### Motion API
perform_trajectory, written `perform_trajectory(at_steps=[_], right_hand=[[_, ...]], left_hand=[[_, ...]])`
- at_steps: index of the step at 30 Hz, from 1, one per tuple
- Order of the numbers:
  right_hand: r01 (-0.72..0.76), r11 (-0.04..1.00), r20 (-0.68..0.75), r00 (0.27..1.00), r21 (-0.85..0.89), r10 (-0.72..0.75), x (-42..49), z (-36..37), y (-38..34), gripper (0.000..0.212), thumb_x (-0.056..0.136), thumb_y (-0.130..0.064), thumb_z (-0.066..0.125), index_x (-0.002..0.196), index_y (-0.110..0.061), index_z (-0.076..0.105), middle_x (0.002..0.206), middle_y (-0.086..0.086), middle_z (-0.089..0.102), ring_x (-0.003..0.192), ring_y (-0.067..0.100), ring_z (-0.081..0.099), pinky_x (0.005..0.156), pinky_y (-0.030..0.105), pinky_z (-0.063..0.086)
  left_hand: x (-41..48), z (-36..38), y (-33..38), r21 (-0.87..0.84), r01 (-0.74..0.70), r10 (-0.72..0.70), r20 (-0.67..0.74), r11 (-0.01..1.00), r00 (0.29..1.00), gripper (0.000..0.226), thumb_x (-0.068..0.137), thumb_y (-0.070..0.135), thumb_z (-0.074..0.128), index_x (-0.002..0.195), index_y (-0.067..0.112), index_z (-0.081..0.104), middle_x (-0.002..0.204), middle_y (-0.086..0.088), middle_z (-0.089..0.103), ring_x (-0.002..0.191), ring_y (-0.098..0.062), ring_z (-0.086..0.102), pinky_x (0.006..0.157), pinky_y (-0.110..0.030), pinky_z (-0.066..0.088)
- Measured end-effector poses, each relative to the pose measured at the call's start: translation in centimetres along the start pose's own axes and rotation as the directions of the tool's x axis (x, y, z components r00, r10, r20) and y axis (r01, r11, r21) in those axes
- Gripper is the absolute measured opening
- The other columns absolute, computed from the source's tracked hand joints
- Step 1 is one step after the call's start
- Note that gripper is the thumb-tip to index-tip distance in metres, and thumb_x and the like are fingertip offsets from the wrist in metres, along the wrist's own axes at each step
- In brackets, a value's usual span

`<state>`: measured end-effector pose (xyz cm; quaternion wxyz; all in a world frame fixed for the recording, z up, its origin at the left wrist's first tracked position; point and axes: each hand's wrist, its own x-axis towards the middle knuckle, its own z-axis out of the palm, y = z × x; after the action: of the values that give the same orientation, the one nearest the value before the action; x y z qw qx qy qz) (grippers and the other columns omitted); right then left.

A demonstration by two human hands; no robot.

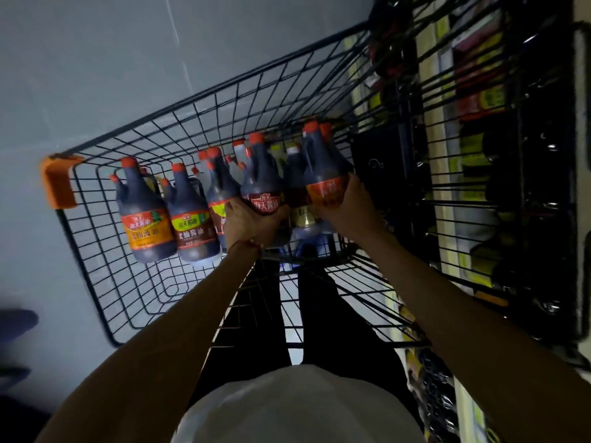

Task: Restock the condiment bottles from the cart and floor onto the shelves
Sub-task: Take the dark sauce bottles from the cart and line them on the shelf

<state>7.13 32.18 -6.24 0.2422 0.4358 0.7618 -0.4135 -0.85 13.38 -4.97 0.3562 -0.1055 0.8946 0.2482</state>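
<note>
Several dark soy sauce bottles with red caps stand inside a black wire cart [105,257]. My left hand [249,223] grips the lower body of a bottle with a dark red label [262,183]. My right hand [347,206] grips a bottle with an orange label [321,174]. Both held bottles sit among the cluster at the cart's middle. Two more bottles, one with an orange label [144,215] and one with a green-topped label [192,222], stand to the left. Dark shelves [499,174] with stocked bottles run along the right.
The cart has an orange corner bumper [59,182] at its left end. Grey floor [128,65] lies to the left of the cart. My legs in dark trousers show through the cart's near end. A dark shape [17,318] lies at the left edge.
</note>
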Motion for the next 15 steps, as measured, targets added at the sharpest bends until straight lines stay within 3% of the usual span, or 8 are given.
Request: perform_trajectory(at_steps=[4,7,10,13,15], right_hand=[[-0.04,0.998,-0.012,0.999,0.052,0.041,1.8,1.6,0.6,0.147,0.029,-0.086,0.081,0.151,-0.017,0.037,0.144,0.007,0.055,0.126,0.03,0.061,0.101,0.055,0.055],[-0.066,0.994,-0.046,0.996,0.089,0.07,1.3,1.9,-0.5,0.131,0.04,-0.064,0.09,0.149,-0.011,0.04,0.142,0.01,0.056,0.124,0.03,0.062,0.101,0.053,0.055],[-0.104,0.983,-0.073,0.991,0.15,0.116,1.0,1.9,-1.3,0.127,0.038,-0.056,0.093,0.146,-0.012,0.043,0.138,0.008,0.06,0.12,0.029,0.064,0.1,0.051,0.056],[-0.164,0.956,-0.042,0.983,0.242,0.179,-0.2,1.8,-1.9,0.111,0.057,-0.03,0.101,0.149,-0.012,0.042,0.135,0.004,0.061,0.118,0.024,0.063,0.098,0.039,0.052],[-0.156,0.94,-0.06,0.981,0.302,0.182,-1.6,2.0,-1.7,0.106,0.062,-0.026,0.1,0.15,-0.014,0.042,0.134,0.002,0.062,0.117,0.022,0.063,0.098,0.04,0.052]], left_hand=[[1.2,-0.6,-0.8,-0.036,0.029,-0.027,0.051,0.999,0.998,0.109,0.051,0.083,0.072,0.132,0.014,0.048,0.123,-0.01,0.064,0.109,-0.03,0.065,0.092,-0.047,0.057],[1.6,-0.9,-1.2,-0.04,0.029,-0.024,0.105,0.999,0.994,0.111,0.047,0.087,0.068,0.129,0.015,0.046,0.119,-0.008,0.067,0.103,-0.028,0.068,0.088,-0.046,0.059],[1.4,-1.5,-0.9,-0.023,0.018,-0.015,0.125,1.0,0.992,0.094,0.065,0.072,0.08,0.129,0.013,0.047,0.119,-0.008,0.067,0.103,-0.028,0.067,0.087,-0.041,0.059],[1.6,-1.8,-1.5,-0.016,-0.007,0.009,0.121,1.0,0.993,0.091,0.068,0.069,0.081,0.132,0.013,0.047,0.12,-0.008,0.067,0.104,-0.028,0.067,0.088,-0.044,0.059],[1.4,-2.3,-1.8,-0.005,-0.027,0.027,0.123,1.0,0.992,0.095,0.067,0.071,0.08,0.135,0.014,0.045,0.122,-0.009,0.067,0.105,-0.029,0.067,0.09,-0.047,0.059]])
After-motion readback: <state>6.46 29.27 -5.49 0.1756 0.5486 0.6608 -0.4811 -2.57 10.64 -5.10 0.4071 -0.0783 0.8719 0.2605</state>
